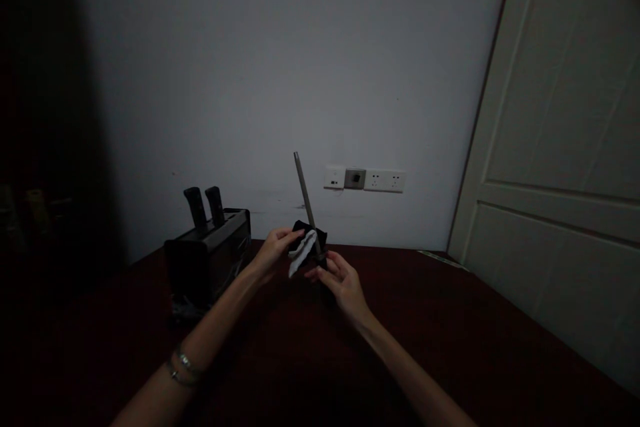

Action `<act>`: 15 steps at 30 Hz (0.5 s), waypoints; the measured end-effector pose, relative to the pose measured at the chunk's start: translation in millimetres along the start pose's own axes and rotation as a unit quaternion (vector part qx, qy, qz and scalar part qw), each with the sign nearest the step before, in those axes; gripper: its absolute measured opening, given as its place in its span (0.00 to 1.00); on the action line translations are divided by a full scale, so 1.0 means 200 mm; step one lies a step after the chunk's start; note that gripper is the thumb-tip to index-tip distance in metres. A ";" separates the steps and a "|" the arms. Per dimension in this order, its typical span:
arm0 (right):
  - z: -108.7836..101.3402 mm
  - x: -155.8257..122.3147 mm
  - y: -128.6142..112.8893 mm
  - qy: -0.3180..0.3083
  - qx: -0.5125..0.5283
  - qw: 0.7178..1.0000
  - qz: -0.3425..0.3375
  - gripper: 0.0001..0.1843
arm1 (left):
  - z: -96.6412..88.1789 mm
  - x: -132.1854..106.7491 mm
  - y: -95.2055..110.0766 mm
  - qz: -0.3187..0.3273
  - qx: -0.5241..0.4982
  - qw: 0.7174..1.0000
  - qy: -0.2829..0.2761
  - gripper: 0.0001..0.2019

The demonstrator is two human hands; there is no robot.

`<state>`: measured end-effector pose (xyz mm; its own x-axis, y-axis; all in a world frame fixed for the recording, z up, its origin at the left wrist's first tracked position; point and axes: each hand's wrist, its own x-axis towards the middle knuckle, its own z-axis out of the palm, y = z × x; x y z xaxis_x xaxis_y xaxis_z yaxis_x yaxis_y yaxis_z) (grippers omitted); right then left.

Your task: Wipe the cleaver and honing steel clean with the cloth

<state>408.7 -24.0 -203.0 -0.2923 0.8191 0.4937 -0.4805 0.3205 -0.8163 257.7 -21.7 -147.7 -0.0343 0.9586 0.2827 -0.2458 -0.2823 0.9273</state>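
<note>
My right hand [340,280] grips the dark handle of a long grey sharpening steel [303,190] that points up and slightly left. A black and white cloth [304,247] is pinched in my left hand [274,248] and sits against the base of the rod, just above the handle. Both hands are held above a dark red table [450,333], close together near the middle of the view. A thin bracelet is on my left wrist.
A black knife block [210,257] with two black handles sticking up stands on the table left of my hands. A row of wall sockets [365,179] sits behind the rod. A white door [560,167] fills the right side. The far left is in deep shadow.
</note>
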 end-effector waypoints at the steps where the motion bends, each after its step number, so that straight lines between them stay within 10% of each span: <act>1: -0.01 0.00 0.01 0.006 -0.002 1.000 -0.005 0.16 | 0.00 0.00 0.00 -0.004 0.003 1.000 -0.008 0.13; 15: -0.10 0.03 0.15 0.104 -0.087 0.991 -0.020 0.13 | 0.01 -0.02 -0.05 -0.001 0.053 0.996 -0.072 0.13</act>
<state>409.6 -1.0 -230.5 -0.0904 0.8785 0.4690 -0.3330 0.4172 -0.8456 262.1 -21.8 -157.3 0.1065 0.9463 0.3053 -0.1413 -0.2896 0.9467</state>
